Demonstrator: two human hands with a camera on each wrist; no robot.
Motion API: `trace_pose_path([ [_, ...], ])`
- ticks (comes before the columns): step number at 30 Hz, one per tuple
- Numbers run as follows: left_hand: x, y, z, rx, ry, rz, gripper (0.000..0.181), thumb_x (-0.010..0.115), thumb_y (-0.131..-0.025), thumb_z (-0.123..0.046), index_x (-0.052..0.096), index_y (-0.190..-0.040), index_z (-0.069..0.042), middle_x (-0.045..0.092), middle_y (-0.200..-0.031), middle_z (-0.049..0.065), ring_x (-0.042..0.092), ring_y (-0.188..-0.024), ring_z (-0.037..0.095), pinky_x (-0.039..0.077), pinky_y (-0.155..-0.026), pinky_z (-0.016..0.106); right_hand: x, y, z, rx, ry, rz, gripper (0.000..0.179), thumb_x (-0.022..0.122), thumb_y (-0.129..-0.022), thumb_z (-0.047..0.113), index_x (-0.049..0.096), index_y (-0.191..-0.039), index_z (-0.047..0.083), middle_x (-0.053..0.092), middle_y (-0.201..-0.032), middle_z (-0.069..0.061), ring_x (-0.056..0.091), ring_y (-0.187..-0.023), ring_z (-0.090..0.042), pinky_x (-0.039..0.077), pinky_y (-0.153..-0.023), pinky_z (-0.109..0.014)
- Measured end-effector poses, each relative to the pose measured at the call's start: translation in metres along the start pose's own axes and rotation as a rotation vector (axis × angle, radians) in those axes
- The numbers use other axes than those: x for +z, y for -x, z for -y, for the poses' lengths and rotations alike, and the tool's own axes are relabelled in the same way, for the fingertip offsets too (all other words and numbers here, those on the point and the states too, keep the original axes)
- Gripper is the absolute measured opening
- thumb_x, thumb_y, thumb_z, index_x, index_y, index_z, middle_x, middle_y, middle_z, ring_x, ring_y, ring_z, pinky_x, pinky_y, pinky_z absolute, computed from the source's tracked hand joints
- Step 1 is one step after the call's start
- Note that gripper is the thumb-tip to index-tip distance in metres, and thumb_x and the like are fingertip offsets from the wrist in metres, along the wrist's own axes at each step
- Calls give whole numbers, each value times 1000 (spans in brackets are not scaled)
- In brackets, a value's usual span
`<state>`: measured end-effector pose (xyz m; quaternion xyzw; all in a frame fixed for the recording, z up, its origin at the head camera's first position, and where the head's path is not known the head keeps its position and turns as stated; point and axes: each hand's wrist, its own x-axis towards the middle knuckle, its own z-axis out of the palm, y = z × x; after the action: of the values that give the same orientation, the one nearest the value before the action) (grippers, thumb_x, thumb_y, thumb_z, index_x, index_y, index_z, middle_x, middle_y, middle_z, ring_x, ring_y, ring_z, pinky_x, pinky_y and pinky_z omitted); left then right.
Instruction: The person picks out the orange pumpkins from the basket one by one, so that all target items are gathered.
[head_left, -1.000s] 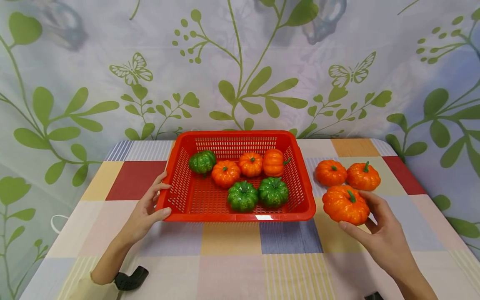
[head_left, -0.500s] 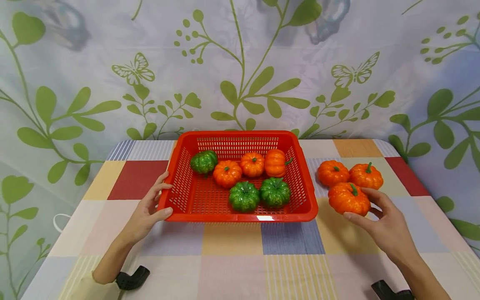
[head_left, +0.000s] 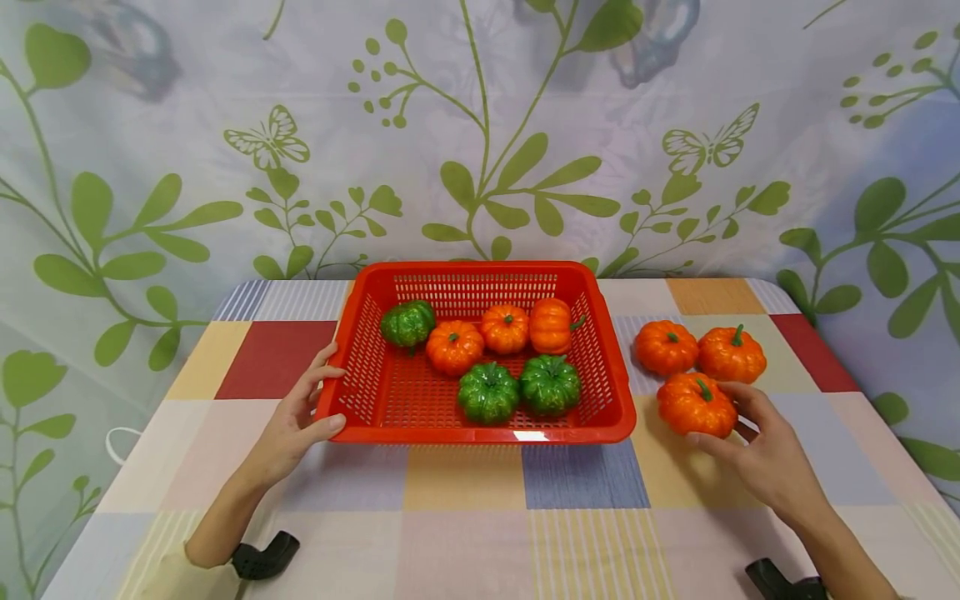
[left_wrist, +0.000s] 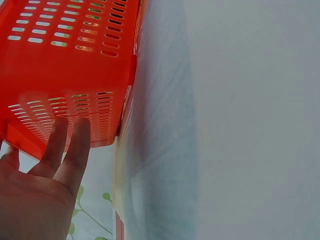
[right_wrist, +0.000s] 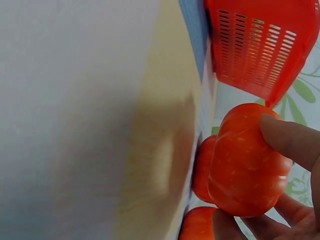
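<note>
My left hand [head_left: 288,429] holds the left rim of a red plastic basket [head_left: 480,433], its thumb over the front corner. In the left wrist view, two fairly straight fingers [left_wrist: 75,150] lie against the basket's slotted side wall. To the right of the basket, my right hand [head_left: 772,450] grips a small orange pumpkin [head_left: 696,408] with a green stem, thumb on the near side. The right wrist view shows this pumpkin [right_wrist: 247,162] raised off the cloth, a shadow under it. Just behind it sit two more orange pumpkins, one left [head_left: 666,347] and one right [head_left: 732,353].
Inside the basket lie several pumpkins: orange ones such as the sideways one [head_left: 550,327], and green ones such as the front one [head_left: 487,392]. A patchwork cloth [head_left: 465,550] covers the table. A leaf-patterned curtain [head_left: 315,83] hangs close behind.
My right hand has carried the orange pumpkin slightly right, toward the two loose ones, and it tilts a little differently now. The left hand stays on the basket's rim.
</note>
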<state>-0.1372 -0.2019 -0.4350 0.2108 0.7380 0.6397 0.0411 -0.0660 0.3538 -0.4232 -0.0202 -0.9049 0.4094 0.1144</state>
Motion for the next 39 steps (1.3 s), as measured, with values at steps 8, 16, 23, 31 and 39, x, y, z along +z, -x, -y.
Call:
trace_pose_path([
  [8,0,0,0,3,1,-2,55,59,-89,2,35,-139,5,9,-164,0,29,-136,24,56,-83,33,5,-3,-8,-11,-8,34,71,83,-78,7,44,-136,-5,49,-132,-25,47,-114,-19,34,-83,1],
  [16,0,0,1,10,19,5,54,58,-89,3,36,-138,4,9,-164,1,30,-135,21,56,-83,33,9,-3,-13,5,-24,62,74,81,-81,8,39,-140,-6,44,-138,-28,41,-120,-47,31,-87,1],
  [23,0,0,1,8,12,5,54,58,-89,3,35,-138,6,9,-164,0,29,-135,24,56,-83,33,9,-4,-15,13,-37,62,75,80,-81,4,37,-141,-6,41,-140,-29,39,-123,-52,29,-88,2],
  [31,1,0,0,1,-3,1,54,57,-89,4,36,-138,5,9,-164,0,30,-135,23,56,-84,35,10,-5,-15,-29,-37,67,73,79,-81,2,39,-142,-3,41,-140,-26,39,-121,-43,29,-90,1],
  [39,0,0,-1,8,6,9,54,57,-89,4,35,-139,5,8,-164,0,29,-135,23,56,-84,35,9,-7,-14,-4,-41,79,73,78,-83,3,37,-143,-3,39,-142,-28,39,-122,-48,28,-89,1],
])
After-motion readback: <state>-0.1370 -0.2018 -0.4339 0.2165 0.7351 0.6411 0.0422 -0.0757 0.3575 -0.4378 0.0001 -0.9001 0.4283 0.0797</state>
